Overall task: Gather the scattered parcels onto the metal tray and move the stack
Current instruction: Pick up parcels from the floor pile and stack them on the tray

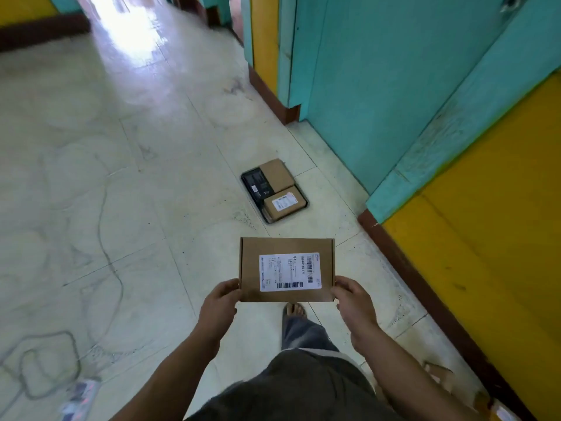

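Both hands, left hand (221, 300) and right hand (352, 296), pinched the parcel (287, 268) by its near corners, long axis sideways. The metal tray (253, 189), holding 2 parcels already, sat on the floor straight ahead.

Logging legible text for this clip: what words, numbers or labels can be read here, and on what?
On the held box, white label: barcodes and printed lines, too blurred to read.
On the near box in the tray, small label: too small to read.
Nothing else shows legible text.
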`<state>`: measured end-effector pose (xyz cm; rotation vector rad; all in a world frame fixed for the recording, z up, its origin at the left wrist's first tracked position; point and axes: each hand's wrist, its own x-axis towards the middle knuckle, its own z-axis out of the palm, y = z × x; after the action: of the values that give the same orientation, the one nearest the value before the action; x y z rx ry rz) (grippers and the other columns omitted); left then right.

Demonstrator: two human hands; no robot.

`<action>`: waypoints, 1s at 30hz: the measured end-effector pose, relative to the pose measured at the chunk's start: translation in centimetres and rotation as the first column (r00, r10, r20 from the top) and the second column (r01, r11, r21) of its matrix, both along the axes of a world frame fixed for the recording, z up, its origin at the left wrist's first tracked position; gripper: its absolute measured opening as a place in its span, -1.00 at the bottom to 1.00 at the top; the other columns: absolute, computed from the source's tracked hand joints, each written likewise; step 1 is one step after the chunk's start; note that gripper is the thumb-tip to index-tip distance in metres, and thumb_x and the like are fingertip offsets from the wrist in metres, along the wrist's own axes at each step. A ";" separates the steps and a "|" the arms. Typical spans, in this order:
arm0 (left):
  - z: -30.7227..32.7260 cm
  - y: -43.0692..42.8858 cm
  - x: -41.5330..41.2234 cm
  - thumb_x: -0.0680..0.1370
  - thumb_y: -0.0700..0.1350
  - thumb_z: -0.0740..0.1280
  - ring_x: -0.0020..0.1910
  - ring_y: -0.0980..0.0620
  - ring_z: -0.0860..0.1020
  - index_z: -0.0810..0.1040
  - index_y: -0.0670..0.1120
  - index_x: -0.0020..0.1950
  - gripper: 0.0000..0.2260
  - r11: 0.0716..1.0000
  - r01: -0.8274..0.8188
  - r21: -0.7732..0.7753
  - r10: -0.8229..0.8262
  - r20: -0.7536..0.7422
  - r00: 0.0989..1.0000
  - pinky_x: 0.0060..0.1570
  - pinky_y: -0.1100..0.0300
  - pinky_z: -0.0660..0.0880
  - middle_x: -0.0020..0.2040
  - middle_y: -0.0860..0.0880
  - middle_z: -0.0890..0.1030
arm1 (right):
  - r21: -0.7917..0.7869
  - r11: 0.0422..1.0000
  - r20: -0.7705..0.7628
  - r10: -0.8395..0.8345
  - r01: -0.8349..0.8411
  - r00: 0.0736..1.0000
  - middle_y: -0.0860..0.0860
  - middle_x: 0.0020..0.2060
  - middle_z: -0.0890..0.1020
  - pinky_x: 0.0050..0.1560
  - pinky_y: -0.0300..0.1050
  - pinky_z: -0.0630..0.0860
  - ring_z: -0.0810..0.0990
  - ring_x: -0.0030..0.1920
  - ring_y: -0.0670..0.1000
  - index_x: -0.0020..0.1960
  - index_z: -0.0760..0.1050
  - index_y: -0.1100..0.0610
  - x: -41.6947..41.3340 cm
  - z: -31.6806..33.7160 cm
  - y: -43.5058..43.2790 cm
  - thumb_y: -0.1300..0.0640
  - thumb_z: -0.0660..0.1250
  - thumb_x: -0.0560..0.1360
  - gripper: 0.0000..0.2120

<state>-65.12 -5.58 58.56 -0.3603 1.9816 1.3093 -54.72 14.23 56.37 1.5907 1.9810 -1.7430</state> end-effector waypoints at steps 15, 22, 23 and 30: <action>-2.1 0.6 -24.4 0.65 -0.20 0.20 0.04 0.02 0.56 0.46 -0.06 0.29 -0.77 0.986 -0.159 -0.057 0.160 0.012 0.987 -0.16 0.26 0.51 0.21 -0.06 0.56 | -0.099 0.983 0.008 0.153 -0.151 0.988 -0.08 0.02 0.63 0.01 -0.09 0.47 0.55 0.05 -0.04 0.15 0.55 -0.03 -28.3 -1.4 3.0 0.14 0.26 0.57 -0.80; -3.8 -2.1 -42.7 0.65 -0.19 0.19 0.18 -0.04 0.48 0.44 -0.08 0.36 -0.72 1.000 -0.024 -0.017 0.024 0.035 0.999 0.08 0.09 0.42 0.20 -0.03 0.53 | -0.094 0.996 0.091 0.013 -0.004 0.996 -0.04 0.04 0.63 0.15 0.02 0.51 0.56 0.06 0.01 0.16 0.55 -0.01 -42.8 -2.3 -1.0 0.11 0.30 0.53 -0.79; -3.5 -2.2 -43.7 0.64 -0.18 0.20 0.16 -0.02 0.48 0.45 -0.07 0.35 -0.73 1.000 -0.002 -0.017 0.003 0.029 1.000 0.06 0.10 0.41 0.19 -0.02 0.53 | -0.105 0.994 0.092 0.010 0.000 0.996 -0.04 0.03 0.63 0.15 0.02 0.51 0.56 0.05 0.01 0.14 0.55 -0.01 -43.3 -1.9 -1.3 0.13 0.30 0.53 -0.79; -5.7 1.1 -56.8 0.64 -0.16 0.20 0.22 -0.03 0.47 0.46 -0.05 0.34 -0.73 0.975 0.216 -0.045 -0.211 0.093 0.973 0.25 0.02 0.40 0.18 0.00 0.54 | -0.095 0.977 0.178 -0.174 0.193 0.968 -0.05 0.04 0.63 0.14 0.04 0.52 0.56 0.05 0.01 0.13 0.57 -0.02 -52.3 -3.7 -0.2 0.14 0.27 0.53 -0.78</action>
<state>-121.96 -4.49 52.85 -0.2188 1.9266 1.0876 -107.00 14.05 52.63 1.8664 1.6784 -1.6791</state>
